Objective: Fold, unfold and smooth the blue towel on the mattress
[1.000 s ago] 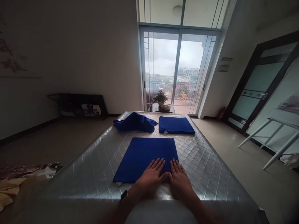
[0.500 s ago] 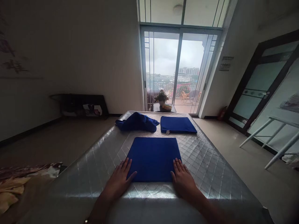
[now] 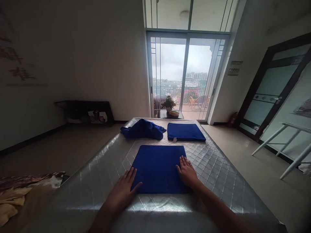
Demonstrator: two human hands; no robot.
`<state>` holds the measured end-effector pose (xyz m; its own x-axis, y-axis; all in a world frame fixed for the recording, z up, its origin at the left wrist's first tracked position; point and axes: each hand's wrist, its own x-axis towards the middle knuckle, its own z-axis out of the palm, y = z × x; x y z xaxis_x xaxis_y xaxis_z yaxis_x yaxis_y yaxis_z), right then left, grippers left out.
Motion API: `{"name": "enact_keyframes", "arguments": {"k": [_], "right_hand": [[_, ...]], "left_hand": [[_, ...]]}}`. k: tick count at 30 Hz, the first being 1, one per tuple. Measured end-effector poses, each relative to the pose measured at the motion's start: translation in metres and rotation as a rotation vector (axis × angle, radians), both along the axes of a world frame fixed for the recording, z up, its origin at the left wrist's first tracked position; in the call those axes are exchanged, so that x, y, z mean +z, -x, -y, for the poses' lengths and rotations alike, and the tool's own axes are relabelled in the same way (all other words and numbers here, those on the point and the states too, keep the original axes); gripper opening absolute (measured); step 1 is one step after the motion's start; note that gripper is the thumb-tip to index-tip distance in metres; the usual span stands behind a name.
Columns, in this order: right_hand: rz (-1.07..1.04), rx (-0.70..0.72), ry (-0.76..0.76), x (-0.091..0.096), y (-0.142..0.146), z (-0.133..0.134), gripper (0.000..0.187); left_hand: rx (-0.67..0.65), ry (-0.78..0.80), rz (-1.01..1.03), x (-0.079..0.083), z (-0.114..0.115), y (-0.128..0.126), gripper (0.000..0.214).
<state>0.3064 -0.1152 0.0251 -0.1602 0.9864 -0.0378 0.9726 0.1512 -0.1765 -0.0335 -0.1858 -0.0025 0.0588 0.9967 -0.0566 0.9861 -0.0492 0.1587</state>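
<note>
A dark blue cloth point(image 3: 159, 170), folded into a flat rectangle, lies on the silvery quilted table cover point(image 3: 211, 168) in front of me. My left hand point(image 3: 124, 187) rests at its left edge, fingers stretched out and thumb on the cloth. On the opposite edge lies my right hand point(image 3: 187, 171), flat with fingers extended, a little farther from me than the left. Beyond, a crumpled blue cloth point(image 3: 143, 129) sits at the far left, and a second folded blue cloth point(image 3: 186, 132) with a small white tag lies at the far right.
Past the far edge stands a small dark table point(image 3: 164, 114) with a potted plant point(image 3: 168, 103), before a sliding glass door point(image 3: 170, 74). A pale stool point(image 3: 289, 142) is at right. Rumpled fabric point(image 3: 14, 197) lies at lower left.
My right hand has slid forward along the right edge of the folded cloth. My left hand stays at the left edge. The view has tipped slightly upward.
</note>
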Motion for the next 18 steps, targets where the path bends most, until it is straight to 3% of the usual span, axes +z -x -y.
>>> {"name": "enact_keyframes", "arguments": {"k": [3, 5, 10, 12, 15, 18], "right_hand": [[-0.033, 0.004, -0.014, -0.009, -0.001, -0.001, 0.067], [-0.043, 0.003, -0.024, -0.011, -0.002, 0.0, 0.067], [0.001, 0.032, -0.051, -0.014, -0.005, 0.001, 0.063], [0.036, 0.064, -0.064, -0.016, -0.008, 0.001, 0.061], [0.05, 0.078, -0.07, -0.019, -0.009, 0.001, 0.061], [0.014, 0.047, -0.058, -0.016, -0.007, 0.001, 0.061]], "left_hand": [[0.065, -0.034, -0.029, 0.011, -0.012, -0.019, 0.091], [0.008, -0.095, -0.018, 0.023, -0.024, -0.051, 0.089], [-0.488, -0.092, 0.11, 0.045, -0.054, -0.16, 0.077], [-0.585, -0.039, 0.141, 0.046, -0.064, -0.19, 0.077], [-0.578, 0.003, 0.155, 0.036, -0.074, -0.201, 0.077], [-0.533, -0.056, 0.131, 0.023, -0.077, -0.18, 0.077]]}}
